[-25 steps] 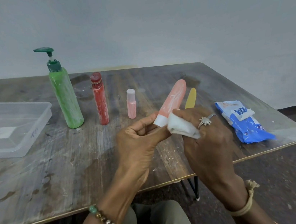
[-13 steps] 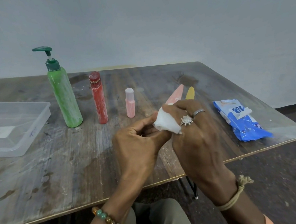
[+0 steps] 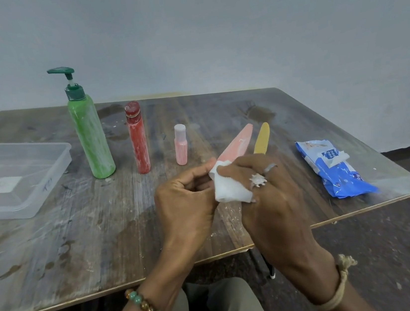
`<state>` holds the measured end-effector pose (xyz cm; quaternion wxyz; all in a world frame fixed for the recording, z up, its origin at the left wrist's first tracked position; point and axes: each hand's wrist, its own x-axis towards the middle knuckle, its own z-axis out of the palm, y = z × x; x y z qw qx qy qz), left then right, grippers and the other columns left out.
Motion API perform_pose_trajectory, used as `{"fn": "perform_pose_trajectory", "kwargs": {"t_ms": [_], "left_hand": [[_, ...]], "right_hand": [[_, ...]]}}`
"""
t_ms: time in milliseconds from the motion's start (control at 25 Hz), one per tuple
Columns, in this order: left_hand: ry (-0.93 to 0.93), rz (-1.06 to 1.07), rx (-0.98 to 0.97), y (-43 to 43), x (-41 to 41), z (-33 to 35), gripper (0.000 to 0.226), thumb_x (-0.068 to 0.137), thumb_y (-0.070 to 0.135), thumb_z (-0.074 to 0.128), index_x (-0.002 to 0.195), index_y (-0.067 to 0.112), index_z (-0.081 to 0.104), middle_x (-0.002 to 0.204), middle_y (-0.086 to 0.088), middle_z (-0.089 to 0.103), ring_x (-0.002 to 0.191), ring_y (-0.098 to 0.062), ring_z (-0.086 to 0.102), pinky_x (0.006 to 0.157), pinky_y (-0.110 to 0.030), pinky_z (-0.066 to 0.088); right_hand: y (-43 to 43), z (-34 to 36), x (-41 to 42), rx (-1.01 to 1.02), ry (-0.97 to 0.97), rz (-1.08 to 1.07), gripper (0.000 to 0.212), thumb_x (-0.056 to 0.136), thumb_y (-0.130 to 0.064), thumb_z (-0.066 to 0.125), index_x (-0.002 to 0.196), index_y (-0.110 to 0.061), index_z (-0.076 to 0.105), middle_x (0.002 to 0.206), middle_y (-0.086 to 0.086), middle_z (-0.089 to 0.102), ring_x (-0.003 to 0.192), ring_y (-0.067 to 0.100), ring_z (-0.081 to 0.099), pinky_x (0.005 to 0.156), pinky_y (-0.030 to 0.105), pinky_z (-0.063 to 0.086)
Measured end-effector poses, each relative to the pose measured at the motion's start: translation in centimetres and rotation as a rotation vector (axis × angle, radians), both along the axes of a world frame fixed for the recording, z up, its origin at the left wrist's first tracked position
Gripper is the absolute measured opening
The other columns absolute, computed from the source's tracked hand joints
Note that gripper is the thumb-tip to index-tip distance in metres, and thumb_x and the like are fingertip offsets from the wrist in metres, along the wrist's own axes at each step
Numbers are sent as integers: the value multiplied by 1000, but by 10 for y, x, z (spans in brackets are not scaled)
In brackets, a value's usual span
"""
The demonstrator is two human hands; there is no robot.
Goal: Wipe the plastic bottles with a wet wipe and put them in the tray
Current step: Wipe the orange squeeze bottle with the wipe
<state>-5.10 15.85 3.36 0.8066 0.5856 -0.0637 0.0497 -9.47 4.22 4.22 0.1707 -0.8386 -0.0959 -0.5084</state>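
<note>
My left hand [image 3: 186, 202] grips the cap end of a salmon-pink tube [image 3: 239, 143], which points away over the table. My right hand [image 3: 269, 194] presses a white wet wipe [image 3: 229, 187] around the tube's lower part. A yellow tube [image 3: 262, 138] lies just right of it, partly hidden by my right hand. A green pump bottle [image 3: 91, 139], a red bottle [image 3: 138, 140] and a small pink bottle [image 3: 181, 146] stand upright in a row to the left. The clear plastic tray [image 3: 46, 184] sits at the far left with nothing in it.
A blue wet-wipe pack [image 3: 336, 168] lies near the table's right edge. The wooden table [image 3: 79, 237] is worn and stained, its front edge just before my knees. A plain wall stands behind.
My right hand slid the wipe from the cap end up along the tube and back down near the cap. The tube tilted lower toward the table.
</note>
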Motion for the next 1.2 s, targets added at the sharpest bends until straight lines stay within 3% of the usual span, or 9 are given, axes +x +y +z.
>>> {"fn": "perform_pose_trajectory", "kwargs": {"t_ms": [80,160,280,400,560,680,920,1200], "left_hand": [[92,-104,-96,1,-5,10,37,63,-3,84,97,8,75,84,-6,78,79,-17,75,68,-26,61],[173,-184,-191,1,-5,11,44,56,8,83,99,3,74,88,-12,78,79,-18,74,71,-27,62],[308,-279,-331,3,-5,13,44,55,9,79,98,1,74,97,-15,77,83,-19,75,68,-24,61],[418,-327,-373,4,-5,14,43,56,5,79,98,-2,74,98,-19,76,81,-20,74,63,-21,60],[412,-309,-357,7,-4,12,44,57,6,79,100,-3,73,98,-18,76,83,-21,75,64,-21,60],[408,-304,-299,6,-4,10,42,56,5,81,97,-2,74,98,-19,76,82,-21,73,63,-19,59],[419,-325,-289,10,-2,10,41,54,4,81,95,-1,75,99,-21,75,78,-20,73,60,-19,58],[393,-310,-260,15,-2,9,49,52,4,81,101,-3,73,97,-21,75,76,-22,74,60,-19,58]], "right_hand": [[-3,2,-6,97,-59,-55,21,93,-10,59,106,-2,73,103,12,66,98,19,59,92,13,42],[-9,-2,-3,126,-63,-101,23,94,-13,57,108,-3,73,104,13,67,99,19,58,94,10,37],[-13,-11,2,48,-25,-107,30,83,9,64,111,1,71,105,17,65,95,27,60,88,23,45],[-19,-6,10,74,-49,-98,26,86,1,61,110,0,71,105,17,64,94,28,60,83,28,47],[-21,-9,12,-77,-66,-66,34,80,13,67,112,2,69,108,14,61,90,32,60,76,38,50],[-36,3,24,38,-52,-141,36,79,11,61,112,0,70,109,13,61,94,26,54,77,34,46],[-39,11,29,54,4,-121,39,81,2,47,112,-3,71,108,15,64,99,24,52,84,26,41],[-39,14,26,-36,39,-79,36,83,2,50,113,-1,70,111,10,60,98,26,54,82,26,40]]}}
